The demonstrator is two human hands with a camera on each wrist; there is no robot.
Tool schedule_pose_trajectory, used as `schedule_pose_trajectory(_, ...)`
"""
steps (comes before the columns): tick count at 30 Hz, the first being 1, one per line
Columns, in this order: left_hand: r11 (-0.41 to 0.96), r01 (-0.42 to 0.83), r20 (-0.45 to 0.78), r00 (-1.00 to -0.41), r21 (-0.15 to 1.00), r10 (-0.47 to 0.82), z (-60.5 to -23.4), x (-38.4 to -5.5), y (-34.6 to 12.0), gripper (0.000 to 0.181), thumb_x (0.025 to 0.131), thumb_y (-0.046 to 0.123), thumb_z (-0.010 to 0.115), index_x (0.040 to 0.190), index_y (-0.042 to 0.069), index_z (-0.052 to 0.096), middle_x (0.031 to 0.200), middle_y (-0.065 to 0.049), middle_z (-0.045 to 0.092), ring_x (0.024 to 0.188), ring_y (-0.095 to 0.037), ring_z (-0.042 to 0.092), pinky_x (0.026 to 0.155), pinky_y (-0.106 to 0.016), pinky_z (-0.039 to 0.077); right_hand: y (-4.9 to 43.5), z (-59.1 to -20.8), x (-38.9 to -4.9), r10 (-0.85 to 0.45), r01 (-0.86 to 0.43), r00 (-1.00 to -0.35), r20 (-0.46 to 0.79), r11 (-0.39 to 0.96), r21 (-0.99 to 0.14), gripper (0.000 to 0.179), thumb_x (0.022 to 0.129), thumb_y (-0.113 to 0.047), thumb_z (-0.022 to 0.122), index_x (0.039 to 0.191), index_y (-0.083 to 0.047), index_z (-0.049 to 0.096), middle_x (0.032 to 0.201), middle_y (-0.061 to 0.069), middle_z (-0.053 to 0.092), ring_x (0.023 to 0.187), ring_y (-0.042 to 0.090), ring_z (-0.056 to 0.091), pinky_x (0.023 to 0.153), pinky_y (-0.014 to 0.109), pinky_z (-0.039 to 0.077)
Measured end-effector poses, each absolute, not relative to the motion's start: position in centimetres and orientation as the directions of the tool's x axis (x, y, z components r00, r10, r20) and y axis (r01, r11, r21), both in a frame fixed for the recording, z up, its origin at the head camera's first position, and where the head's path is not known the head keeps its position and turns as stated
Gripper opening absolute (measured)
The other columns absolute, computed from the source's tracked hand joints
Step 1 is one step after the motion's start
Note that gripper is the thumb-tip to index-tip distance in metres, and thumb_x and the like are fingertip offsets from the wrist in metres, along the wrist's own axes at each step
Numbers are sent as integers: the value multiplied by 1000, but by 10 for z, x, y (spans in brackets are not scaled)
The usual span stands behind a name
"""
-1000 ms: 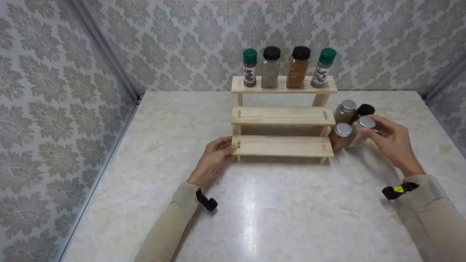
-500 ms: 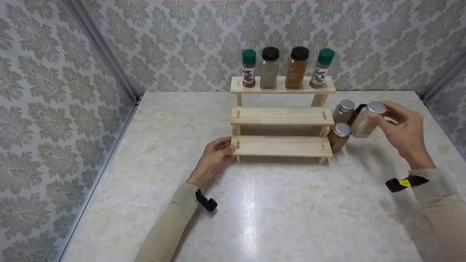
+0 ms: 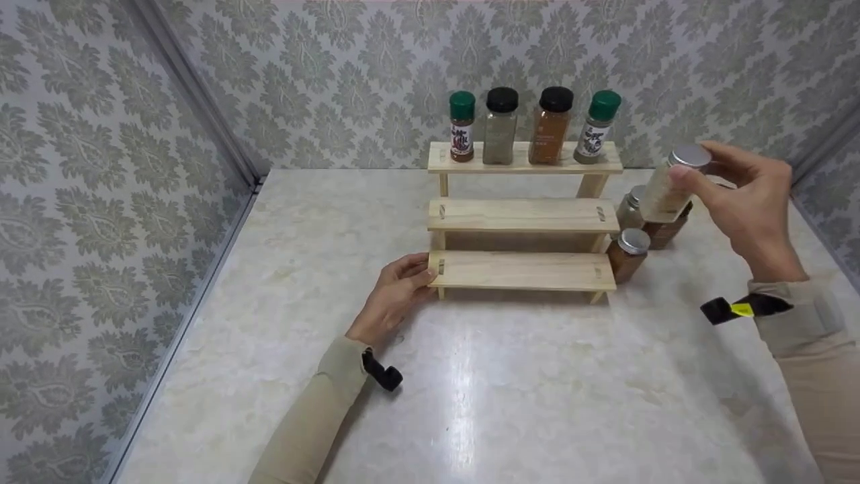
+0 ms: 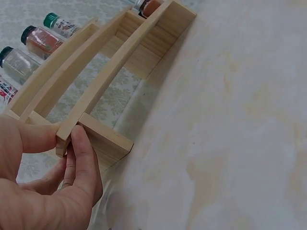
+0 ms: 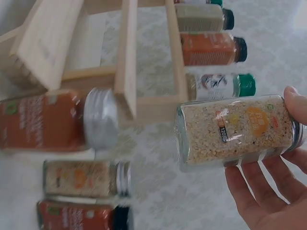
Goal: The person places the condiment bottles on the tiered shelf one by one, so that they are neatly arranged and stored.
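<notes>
My left hand [image 3: 393, 289] pinches the left end of the lowest shelf of a three-tier wooden rack [image 3: 521, 272]; in the left wrist view the thumb lies on top and the fingers below. Up in the air to the right of the rack, my right hand [image 3: 756, 208] holds a glass spice jar [image 5: 230, 129] by its silver-lidded end. Pale grains fill this jar, and it leans slightly. Below it on the table stand a silver-lidded red-brown jar [image 3: 628, 257], a silver-lidded pale jar [image 5: 79, 178] and a black-capped red jar [image 5: 76, 215], partly hidden in the head view.
Several jars line the top shelf: a green-capped one [image 3: 461, 128] at each end, with a black-capped grey-green jar [image 3: 500, 128] and a black-capped orange jar [image 3: 551, 128] between. Patterned walls [image 3: 376, 74] bound the marbled table [image 3: 322, 222] behind and at the sides.
My right hand has lifted the pale-grained jar off the table from among the other jars and raised it above them. The left hand has stayed on the rack.
</notes>
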State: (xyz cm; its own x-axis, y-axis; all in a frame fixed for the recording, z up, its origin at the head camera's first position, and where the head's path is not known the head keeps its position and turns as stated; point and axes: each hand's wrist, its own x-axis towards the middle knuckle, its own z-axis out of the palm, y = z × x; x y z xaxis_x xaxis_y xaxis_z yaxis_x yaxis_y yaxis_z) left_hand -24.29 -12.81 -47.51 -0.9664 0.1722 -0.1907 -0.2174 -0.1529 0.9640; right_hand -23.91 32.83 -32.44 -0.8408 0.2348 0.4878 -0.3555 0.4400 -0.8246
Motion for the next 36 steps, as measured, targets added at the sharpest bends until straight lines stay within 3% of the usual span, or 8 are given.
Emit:
schedule_pose_trajectory(15,-160,-225,-199,-966,961,162,-474,-243,-126,44,104,2,67,147,-1,57,142,-19,62,120,-25,66,97,-32,60,250,-298,-258,135,-456,-826,548,412,-789,37,86,-19,92,120,-10,82,103,-10,79,95,10,73,85,18,56)
schedule_pose_trajectory(22,-169,-233,-206,-965,958,163,-476,-243,-126,42,104,1,67,145,-1,58,141,-19,62,120,-26,66,100,-34,59,210,-295,-265,94,-531,-798,596,359,-768,34,84,-16,92,116,-9,83,98,-9,78,89,10,71,78,22,53)
schedule_pose_trajectory(27,-155,-229,-202,-964,961,173,-475,-242,-128,43,105,3,67,146,0,58,141,-18,62,121,-25,66,99,-33,59,187,-295,-272,78,-550,-801,594,299,-780,35,83,-17,94,116,-9,83,101,-7,78,91,14,72,81,25,54)
schedule_pose_trajectory(36,-142,-218,-195,-967,965,164,-474,-241,-127,39,105,5,68,143,2,61,138,-16,65,118,-22,67,96,-31,58,149,-302,-281,64,-572,-792,607,269,-775,37,81,-18,95,114,-8,83,98,-4,78,86,15,70,75,23,53)
